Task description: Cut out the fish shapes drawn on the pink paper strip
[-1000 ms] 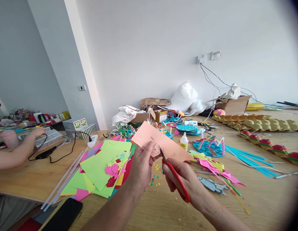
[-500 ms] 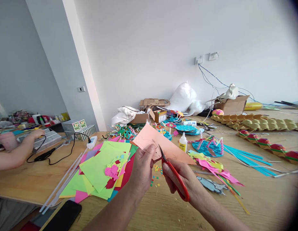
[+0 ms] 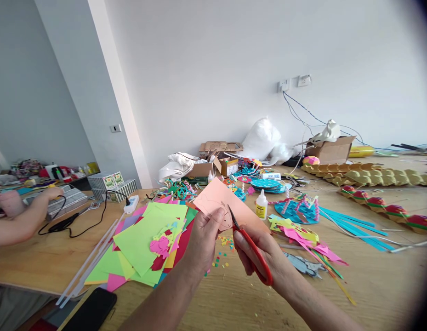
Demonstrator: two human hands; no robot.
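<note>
Between the thumb and fingers of my left hand (image 3: 208, 232) is a sheet of peach paper (image 3: 213, 195) with pencil lines drawn on it, held up above the table. My right hand (image 3: 256, 250) is closed round the red handles of a pair of scissors (image 3: 256, 257). Their dark blades point up and left, at the paper's lower edge close to my left thumb. Whether the blades are fully closed I cannot make out. Left of my hands lies a pile of coloured paper (image 3: 133, 234), topped by small pink cut-outs (image 3: 160, 247).
A glue bottle (image 3: 261, 205) stands behind my right hand. Paper strips (image 3: 303, 239) and a grey paper fish (image 3: 304, 264) lie to the right, egg-carton strips (image 3: 385, 177) farther back. At front left is a black phone (image 3: 92, 310). Another person's arm (image 3: 20, 225) rests at far left.
The peach paper has turned and shifted slightly, its right part reaching less far right. Both hands keep nearly the same place, still gripping paper and scissors.
</note>
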